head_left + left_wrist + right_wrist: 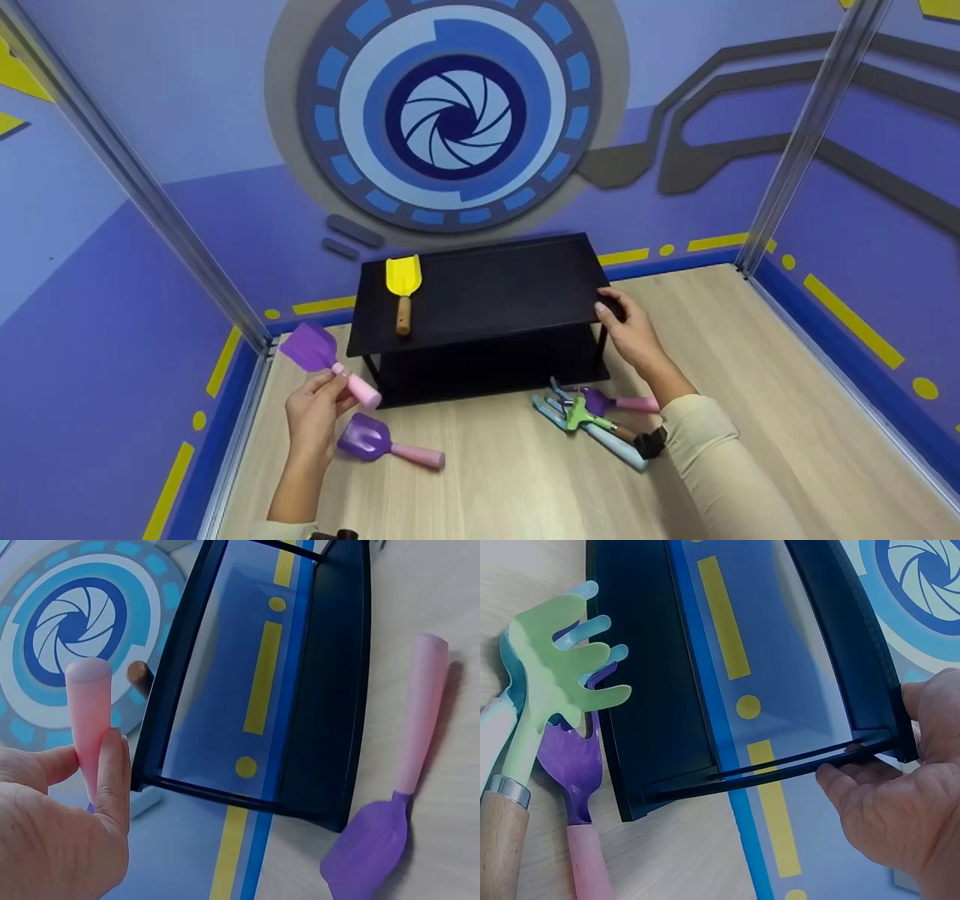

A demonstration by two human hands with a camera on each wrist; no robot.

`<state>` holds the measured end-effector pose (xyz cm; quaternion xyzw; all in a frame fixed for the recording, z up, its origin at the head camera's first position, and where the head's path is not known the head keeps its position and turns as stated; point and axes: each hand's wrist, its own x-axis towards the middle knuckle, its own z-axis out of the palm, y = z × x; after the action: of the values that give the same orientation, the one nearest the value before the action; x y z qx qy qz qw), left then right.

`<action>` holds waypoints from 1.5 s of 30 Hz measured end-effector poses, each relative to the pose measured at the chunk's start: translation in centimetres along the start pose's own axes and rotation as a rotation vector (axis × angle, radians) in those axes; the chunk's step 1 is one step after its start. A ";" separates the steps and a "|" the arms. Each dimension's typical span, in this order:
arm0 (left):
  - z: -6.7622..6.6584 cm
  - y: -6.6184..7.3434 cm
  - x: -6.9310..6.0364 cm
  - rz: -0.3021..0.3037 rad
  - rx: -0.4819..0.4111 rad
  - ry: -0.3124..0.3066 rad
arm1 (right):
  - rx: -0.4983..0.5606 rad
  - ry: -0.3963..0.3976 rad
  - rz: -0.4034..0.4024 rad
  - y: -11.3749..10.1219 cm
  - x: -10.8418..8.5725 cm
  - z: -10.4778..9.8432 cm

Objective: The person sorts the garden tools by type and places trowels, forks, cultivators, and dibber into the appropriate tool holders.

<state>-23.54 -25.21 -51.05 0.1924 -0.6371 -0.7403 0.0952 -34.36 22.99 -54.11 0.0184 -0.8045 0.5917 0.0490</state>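
In the head view, my left hand (311, 416) pinches the pink handle of a purple spade (309, 346), raised left of a black two-tier shelf (495, 296). Below that hand a purple trowel (367, 437) with a pink handle lies on the floor panel. My right hand (636, 337) grips the shelf's upper right end; in the right wrist view the thumb is by the top board and fingers (847, 780) curl at its end edge. A yellow scoop (403, 277) with a wooden handle rests on the left part of the top board.
Beside the shelf's front right corner several tools overlap: a green hand rake (577, 414), a light blue rake (616, 448) and a purple pink-handled tool (596, 401), its head partly covered. A blue patterned wall (225, 225) stands close behind the shelf, with side walls left and right.
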 end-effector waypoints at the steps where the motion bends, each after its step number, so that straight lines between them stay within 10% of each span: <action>1: 0.2 0.1 -0.1 -0.002 0.006 -0.001 | -0.002 -0.002 -0.002 0.0 0.0 0.0; 45: 9.0 0.8 0.1 0.087 0.066 -0.151 | -0.012 0.004 -0.001 0.0 0.1 0.0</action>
<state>-27.35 -17.25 -49.29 0.1113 -0.6744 -0.7264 0.0722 -34.43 22.98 -54.11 0.0175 -0.8079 0.5869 0.0509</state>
